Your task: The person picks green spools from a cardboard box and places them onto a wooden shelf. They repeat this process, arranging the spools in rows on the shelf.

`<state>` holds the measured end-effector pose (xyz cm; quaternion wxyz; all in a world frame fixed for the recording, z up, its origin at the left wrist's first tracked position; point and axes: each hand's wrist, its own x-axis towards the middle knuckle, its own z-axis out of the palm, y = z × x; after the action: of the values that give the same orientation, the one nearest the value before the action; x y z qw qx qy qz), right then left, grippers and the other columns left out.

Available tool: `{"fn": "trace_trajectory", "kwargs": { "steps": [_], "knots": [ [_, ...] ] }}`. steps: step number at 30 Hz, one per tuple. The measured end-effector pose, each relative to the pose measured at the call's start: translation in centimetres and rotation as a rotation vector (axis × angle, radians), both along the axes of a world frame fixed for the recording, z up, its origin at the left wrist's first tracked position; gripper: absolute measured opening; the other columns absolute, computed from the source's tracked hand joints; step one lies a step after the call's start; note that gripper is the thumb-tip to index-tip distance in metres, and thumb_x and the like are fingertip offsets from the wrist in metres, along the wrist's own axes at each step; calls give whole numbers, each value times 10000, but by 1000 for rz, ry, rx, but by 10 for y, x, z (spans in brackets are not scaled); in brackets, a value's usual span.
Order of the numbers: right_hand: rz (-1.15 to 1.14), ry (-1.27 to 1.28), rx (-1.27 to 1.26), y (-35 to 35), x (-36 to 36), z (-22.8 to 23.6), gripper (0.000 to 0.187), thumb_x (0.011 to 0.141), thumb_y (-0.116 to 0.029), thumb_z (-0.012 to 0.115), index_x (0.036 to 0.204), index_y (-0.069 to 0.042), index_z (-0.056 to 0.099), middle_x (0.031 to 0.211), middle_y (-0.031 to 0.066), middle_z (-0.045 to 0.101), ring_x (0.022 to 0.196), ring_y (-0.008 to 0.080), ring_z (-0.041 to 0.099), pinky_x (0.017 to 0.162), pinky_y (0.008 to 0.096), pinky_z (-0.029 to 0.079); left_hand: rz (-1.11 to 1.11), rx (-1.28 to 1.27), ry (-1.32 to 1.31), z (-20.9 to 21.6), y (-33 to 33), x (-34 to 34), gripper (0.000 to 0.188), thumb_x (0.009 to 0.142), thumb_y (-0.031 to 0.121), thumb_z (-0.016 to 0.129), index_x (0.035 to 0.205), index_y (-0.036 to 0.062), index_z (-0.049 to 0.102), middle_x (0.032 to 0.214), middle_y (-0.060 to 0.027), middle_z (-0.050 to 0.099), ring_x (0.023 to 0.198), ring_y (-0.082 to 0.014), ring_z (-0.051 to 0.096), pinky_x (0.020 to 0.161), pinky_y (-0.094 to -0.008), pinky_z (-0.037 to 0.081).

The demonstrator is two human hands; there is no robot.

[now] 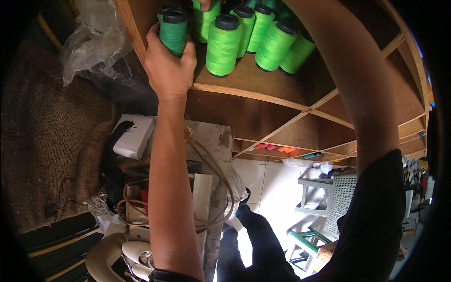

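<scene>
My left hand [170, 70] is wrapped round a dark green thread spool [173, 38] with a black top, at the left side of a wooden shelf compartment [253, 84]. Part of another dark spool shows just behind it. My right forearm [347, 66] reaches up past the top edge. Of my right hand [205, 5] only a fingertip shows, at the top of a bright green spool [203, 26]; its grip is hidden. Nearest the shelf's front edge stands a bright green spool [222, 49]. Several more bright green spools [275, 49] stand to its right, some leaning, with darker green ones behind.
Lower cubbies hold pink and orange spools [285, 149]. Under my left arm is a worn table [213, 136] with a white box [135, 136], a looped cable [230, 188] and a sewing machine [134, 251]. Clear plastic [96, 40] hangs left; stools [314, 195] stand on the floor.
</scene>
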<state>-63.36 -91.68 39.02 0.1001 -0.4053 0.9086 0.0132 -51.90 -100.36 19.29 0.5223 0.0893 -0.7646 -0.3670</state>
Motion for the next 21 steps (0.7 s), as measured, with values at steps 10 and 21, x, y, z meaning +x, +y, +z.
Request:
{"fn": "trace_trajectory", "kwargs": {
  "steps": [10,21],
  "knots": [
    [124,-161,29,22,6,8,331,783,-277,838,1054,-96,789,985,62,748,872,186,680,719,332,553,19,-25,45,0,0,-7,577,791,227,770,1275,15,540,982,-252,707,907,-435,702,821,-489,548],
    [378,183,-93,6,1,3,570,833,-215,739,1383,-117,627,1293,165,673,1092,316,667,918,389,546,-2,-1,39,2,6,-11,580,810,245,771,1282,17,525,987,-251,709,914,-435,702,828,-483,544]
  ]
}}
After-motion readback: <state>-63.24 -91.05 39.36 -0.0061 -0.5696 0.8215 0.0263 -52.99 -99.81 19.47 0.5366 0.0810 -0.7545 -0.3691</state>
